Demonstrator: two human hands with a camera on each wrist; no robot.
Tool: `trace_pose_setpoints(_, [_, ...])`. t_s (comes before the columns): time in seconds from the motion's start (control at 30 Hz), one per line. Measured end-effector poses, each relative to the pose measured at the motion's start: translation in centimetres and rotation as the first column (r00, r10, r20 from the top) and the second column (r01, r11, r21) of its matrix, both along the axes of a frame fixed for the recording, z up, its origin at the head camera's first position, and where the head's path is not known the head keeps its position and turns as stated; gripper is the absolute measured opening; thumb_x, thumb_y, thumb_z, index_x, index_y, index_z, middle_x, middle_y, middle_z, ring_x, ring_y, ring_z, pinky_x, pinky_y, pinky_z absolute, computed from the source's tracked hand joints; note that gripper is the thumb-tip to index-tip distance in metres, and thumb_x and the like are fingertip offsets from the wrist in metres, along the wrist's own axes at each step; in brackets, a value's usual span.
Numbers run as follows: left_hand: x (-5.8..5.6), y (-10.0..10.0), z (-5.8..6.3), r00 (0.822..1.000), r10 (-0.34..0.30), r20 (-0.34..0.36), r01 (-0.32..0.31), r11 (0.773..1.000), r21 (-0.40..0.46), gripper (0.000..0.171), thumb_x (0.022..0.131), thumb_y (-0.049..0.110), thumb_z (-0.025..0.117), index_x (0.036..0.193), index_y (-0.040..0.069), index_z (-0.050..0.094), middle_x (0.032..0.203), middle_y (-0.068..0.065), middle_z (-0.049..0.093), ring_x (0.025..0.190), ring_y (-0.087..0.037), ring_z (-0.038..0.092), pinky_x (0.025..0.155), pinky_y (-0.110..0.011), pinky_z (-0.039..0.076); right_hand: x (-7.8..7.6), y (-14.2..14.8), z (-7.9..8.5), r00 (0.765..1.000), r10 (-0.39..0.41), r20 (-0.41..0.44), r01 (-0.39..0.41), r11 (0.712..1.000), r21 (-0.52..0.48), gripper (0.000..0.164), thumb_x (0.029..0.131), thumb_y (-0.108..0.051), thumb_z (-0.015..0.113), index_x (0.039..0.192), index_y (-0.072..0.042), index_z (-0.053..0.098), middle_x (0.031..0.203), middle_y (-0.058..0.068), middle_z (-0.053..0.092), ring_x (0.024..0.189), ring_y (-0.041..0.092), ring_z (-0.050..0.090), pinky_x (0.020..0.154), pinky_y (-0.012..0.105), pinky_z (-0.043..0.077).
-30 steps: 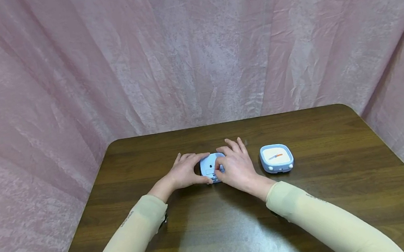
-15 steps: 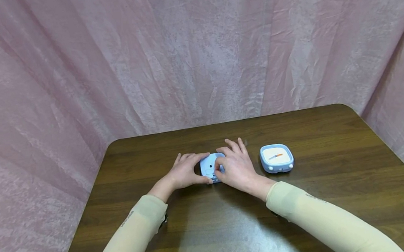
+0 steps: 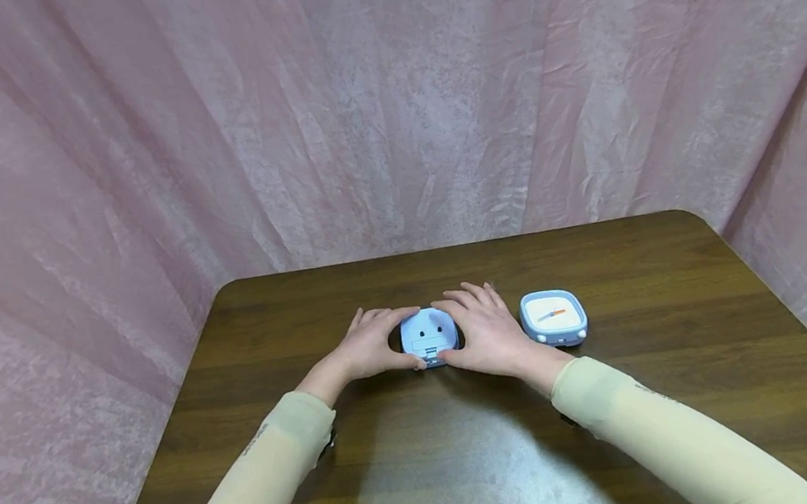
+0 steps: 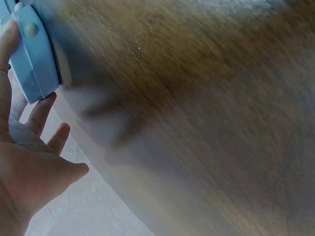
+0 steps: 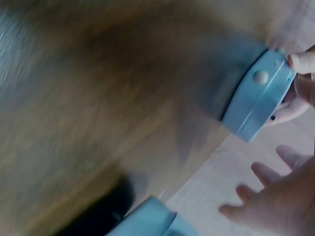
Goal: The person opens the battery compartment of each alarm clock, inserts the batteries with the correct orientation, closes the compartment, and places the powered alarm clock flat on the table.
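A light blue alarm clock (image 3: 429,335) lies face down on the table, its back showing two small dark knobs and a battery compartment by the near edge. My left hand (image 3: 370,347) grips the clock's left side between thumb and forefinger; the left wrist view shows the clock (image 4: 37,54) and a white foot between the fingers. On the other side, my right hand (image 3: 487,334) is spread, thumb and forefinger right at the clock's edge. Its other fingers stand apart from the clock (image 5: 256,98) in the right wrist view.
A second blue clock (image 3: 553,314) lies face up to the right of my right hand, with a white dial and an orange hand. The brown wooden table (image 3: 647,264) ends before a pink curtain (image 3: 385,103).
My right hand has let go of the pinch over the clock's back and moved slightly right, spreading its fingers and uncovering the second knob. My left hand stays in place.
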State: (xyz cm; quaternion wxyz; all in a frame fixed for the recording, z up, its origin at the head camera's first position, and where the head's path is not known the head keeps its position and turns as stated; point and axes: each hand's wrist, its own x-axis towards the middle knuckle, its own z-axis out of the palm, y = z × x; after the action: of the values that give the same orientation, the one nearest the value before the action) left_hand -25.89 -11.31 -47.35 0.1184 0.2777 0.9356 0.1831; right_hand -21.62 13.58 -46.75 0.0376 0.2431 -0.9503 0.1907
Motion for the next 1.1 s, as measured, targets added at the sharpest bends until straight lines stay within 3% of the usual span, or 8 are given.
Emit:
trace_pose_setpoints(0.2, [-0.1,0.1,0.0,1.0,-0.003,-0.006,0.003,1.0,-0.003,0.098,0.077,0.067,0.08,0.159,0.031,0.039,0.151,-0.002,0.05,0.144,-0.033,0.035,0.119,-0.063,0.007,-0.4,0.9,0.3,0.992,0.062,0.113,-0.063,0.998,0.011,0.1,0.083,-0.056,0.08,0.163,-0.022,0.03,0.165,0.016,0.028,0.151,0.041,0.022,0.119,0.062,0.013])
trace_pose_setpoints(0.37, [-0.1,0.1,-0.2,1.0,-0.002,-0.009,0.001,1.0,-0.011,0.099,0.076,0.069,0.079,0.159,0.032,0.039,0.151,-0.002,0.05,0.144,-0.032,0.035,0.119,-0.062,0.007,-0.7,1.2,0.4,0.987,0.078,0.14,-0.083,0.996,0.032,0.106,0.081,-0.057,0.081,0.164,-0.022,0.026,0.165,0.018,0.025,0.151,0.042,0.02,0.118,0.063,0.013])
trace_pose_setpoints(0.6, [-0.1,0.0,-0.3,1.0,0.001,-0.012,-0.001,1.0,-0.019,0.099,0.077,0.07,0.078,0.159,0.032,0.037,0.151,-0.003,0.049,0.144,-0.033,0.035,0.12,-0.061,0.009,-1.0,1.0,0.4,0.983,0.082,0.165,-0.094,0.994,0.061,0.104,0.082,-0.057,0.081,0.164,-0.022,0.027,0.162,0.019,0.033,0.15,0.044,0.022,0.118,0.064,0.012])
trace_pose_setpoints(0.83, [0.0,0.1,-0.1,1.0,-0.005,-0.01,0.005,1.0,-0.018,0.097,0.078,0.069,0.078,0.159,0.032,0.038,0.148,-0.003,0.052,0.14,-0.032,0.038,0.12,-0.059,0.012,-1.3,0.7,0.0,0.979,0.07,0.193,-0.086,0.993,0.076,0.096,0.084,-0.057,0.079,0.161,-0.022,0.034,0.158,0.001,0.044,0.15,0.042,0.023,0.119,0.062,0.008])
trace_pose_setpoints(1.1, [0.0,0.1,0.1,1.0,-0.009,-0.01,0.008,1.0,-0.022,0.097,0.078,0.068,0.078,0.159,0.031,0.038,0.147,-0.003,0.053,0.14,-0.031,0.038,0.12,-0.057,0.013,-1.4,0.4,0.0,0.979,0.076,0.187,-0.093,0.992,0.085,0.096,0.085,-0.055,0.079,0.162,-0.022,0.032,0.159,0.0,0.043,0.15,0.041,0.024,0.119,0.063,0.009])
